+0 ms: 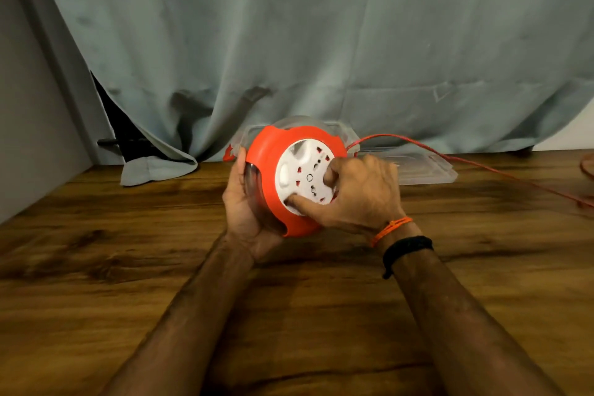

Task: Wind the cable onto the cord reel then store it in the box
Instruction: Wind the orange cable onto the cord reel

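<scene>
Both hands hold an orange cord reel above a wooden table.

The left hand (246,202) cups the clear back of the cord reel (273,177), fingers wrapped round its rim; the right hand (356,193) presses thumb and fingers into the recesses of the white socket face (302,175). The red cable (466,164) runs from the reel's top right across the table (128,267). Just behind stand a clear box (348,135) and its lid (424,167), before a grey curtain (289,42).

Glossy orange-and-white plastic cord reel (291,177), clear plastic box (408,167), wood-grain table (128,251), cloth curtain (289,42).
</scene>
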